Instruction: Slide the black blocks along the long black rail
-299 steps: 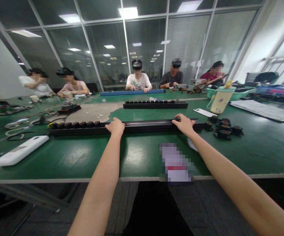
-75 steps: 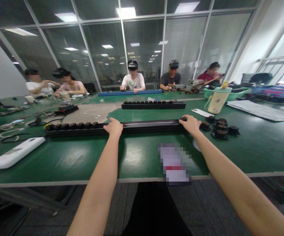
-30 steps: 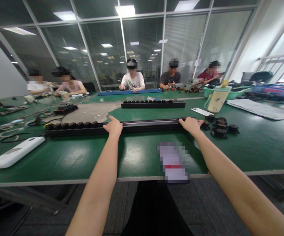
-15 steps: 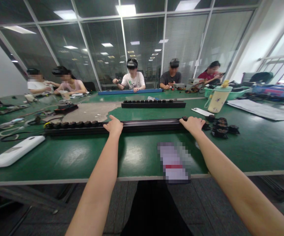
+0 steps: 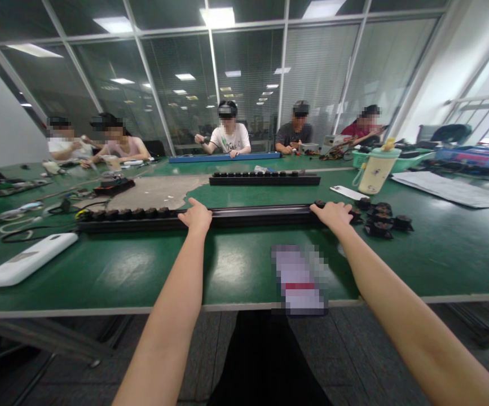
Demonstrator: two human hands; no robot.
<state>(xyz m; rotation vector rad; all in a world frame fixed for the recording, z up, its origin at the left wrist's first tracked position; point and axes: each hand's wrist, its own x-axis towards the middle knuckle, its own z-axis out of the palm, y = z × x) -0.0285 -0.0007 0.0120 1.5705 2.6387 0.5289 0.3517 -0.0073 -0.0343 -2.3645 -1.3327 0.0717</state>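
A long black socket rail (image 5: 252,216) lies across the green table (image 5: 100,276) in front of me. Its left part carries several black socket modules (image 5: 126,214). My left hand (image 5: 196,217) rests on the rail near its middle, fingers curled over the top edge. Over at the rail's right end sits my right hand (image 5: 334,215), fingers bent onto a black module there. A pile of loose black modules (image 5: 382,220) lies just right of that hand.
A white oblong device (image 5: 24,261) lies at the left. A blurred card (image 5: 299,279) sits near the table's front edge. A second black rail (image 5: 264,179), a phone (image 5: 347,193) and a cream bottle (image 5: 377,169) stand farther back. Several people work along the far side.
My hands have stayed on the rail. The right hand has crept slightly right along its end since ten seconds ago. A person at the far side has raised an arm.
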